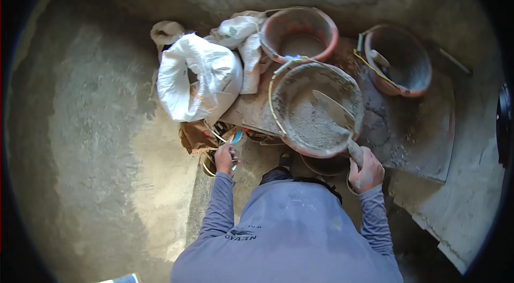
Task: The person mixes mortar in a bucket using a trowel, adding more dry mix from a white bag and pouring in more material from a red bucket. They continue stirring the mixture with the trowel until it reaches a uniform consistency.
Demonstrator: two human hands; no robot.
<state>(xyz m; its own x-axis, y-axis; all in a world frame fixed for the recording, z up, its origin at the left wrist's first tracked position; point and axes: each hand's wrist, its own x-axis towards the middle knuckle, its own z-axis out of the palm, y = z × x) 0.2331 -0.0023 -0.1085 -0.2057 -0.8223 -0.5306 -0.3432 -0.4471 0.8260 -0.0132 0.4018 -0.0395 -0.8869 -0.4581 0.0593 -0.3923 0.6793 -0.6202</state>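
Observation:
My right hand (367, 170) is wrapped round the handle of a trowel (333, 107). The trowel's blade rests in the grey mix inside a mortar bucket (278, 77), whose yellowish handle lies over its left rim. My left hand (225, 159) is closed, fingers curled, beside a small container (208, 166) low on the left. What those fingers hold, if anything, I cannot make out.
Behind stands a reddish bucket (331, 26); another bucket (423, 77) with a tool inside is at the right. A white sack (225, 71) stands open on the left. The stained board (428, 138) ends at the right.

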